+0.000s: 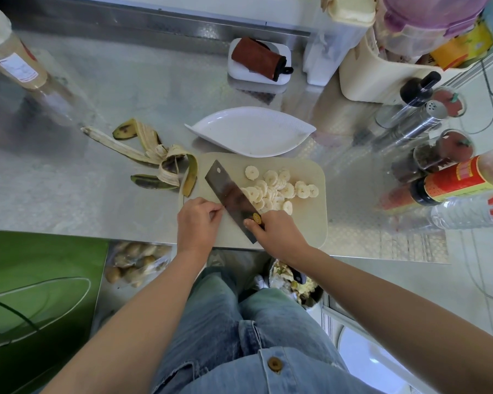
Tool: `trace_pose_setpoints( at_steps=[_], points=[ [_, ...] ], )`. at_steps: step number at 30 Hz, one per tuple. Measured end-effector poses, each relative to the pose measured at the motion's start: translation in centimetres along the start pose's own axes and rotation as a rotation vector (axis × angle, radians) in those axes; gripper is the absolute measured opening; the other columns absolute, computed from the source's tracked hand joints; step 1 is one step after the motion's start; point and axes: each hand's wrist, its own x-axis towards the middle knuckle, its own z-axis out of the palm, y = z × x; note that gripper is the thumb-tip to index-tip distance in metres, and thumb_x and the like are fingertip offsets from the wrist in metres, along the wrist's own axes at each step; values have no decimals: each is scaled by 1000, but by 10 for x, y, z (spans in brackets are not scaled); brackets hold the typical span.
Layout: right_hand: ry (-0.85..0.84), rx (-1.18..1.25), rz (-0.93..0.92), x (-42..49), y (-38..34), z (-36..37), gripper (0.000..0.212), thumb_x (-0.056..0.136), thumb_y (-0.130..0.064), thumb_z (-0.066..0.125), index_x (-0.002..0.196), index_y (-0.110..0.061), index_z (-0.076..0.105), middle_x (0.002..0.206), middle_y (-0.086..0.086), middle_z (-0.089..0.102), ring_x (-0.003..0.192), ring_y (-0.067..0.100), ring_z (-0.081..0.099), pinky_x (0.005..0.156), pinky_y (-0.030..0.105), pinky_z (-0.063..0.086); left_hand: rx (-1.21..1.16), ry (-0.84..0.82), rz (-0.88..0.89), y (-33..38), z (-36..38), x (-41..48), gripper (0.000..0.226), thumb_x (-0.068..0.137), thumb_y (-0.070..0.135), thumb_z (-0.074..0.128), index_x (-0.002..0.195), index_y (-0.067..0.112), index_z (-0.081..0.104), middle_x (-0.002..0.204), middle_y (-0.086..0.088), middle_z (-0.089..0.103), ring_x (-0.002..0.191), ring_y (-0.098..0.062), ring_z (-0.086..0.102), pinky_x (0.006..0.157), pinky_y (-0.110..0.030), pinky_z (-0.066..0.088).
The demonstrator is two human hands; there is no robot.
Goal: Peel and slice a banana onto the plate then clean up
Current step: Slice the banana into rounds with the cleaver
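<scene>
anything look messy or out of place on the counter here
The banana peel lies splayed on the bare counter, left of the cutting board. The slices sit heaped on the board, while the white plate is bare.

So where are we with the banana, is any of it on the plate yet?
Peeling and slicing look done: the empty peel lies on the counter and the slices sit heaped on the cutting board. In hand: the right hand grips the cleaver, the left hand touching its blade. Left: the plate is bare, and cleanup hasn't started.
</scene>
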Motion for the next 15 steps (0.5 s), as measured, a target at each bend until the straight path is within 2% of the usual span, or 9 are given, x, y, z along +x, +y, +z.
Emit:
trace_pose_setpoints(
  at_steps=[2,5,7,10,13,15],
  points=[
    [33,64,6,-1,5,-5,55,96,-38,50,51,-9,38,47,8,40,45,20,38,47,32,30,13,5,15,1,0,-1,13,81,14,72,91,8,76,81,-9,67,77,-24,56,67,-28,38],
    [60,216,59,-3,13,-12,55,95,-36,52,61,7,49,58,30,55,52,39,54,51,43,46,20,12,17,1,-1,0,18,85,23,69,94,10,75,81,-7,64,77,-19,51,65,-26,35],
    [54,267,84,-6,17,-16,55,95,-36,52,67,11,52,62,33,58,48,37,59,51,45,51,28,7,8,1,0,1,21,86,26,67,97,11,74,84,-6,63,79,-15,48,65,-24,33],
    [27,255,101,-9,22,-17,54,96,-37,50,68,10,53,63,32,60,39,30,59,48,39,49,42,-5,7,0,1,1,25,87,30,65,103,13,73,91,-3,61,85,-15,48,66,-24,34],
    [24,241,110,-10,24,-18,49,96,-36,50,63,1,52,63,31,61,37,28,57,44,30,42,99,-22,30,-1,4,1,29,88,34,63,111,18,69,99,0,58,92,-16,48,66,-25,37],
    [22,249,113,-11,23,-19,51,96,-36,50,65,5,53,64,32,61,37,27,57,43,27,40,116,-38,47,0,6,1,31,88,33,63,116,20,67,103,0,57,95,-16,47,67,-25,39]
  ],
)
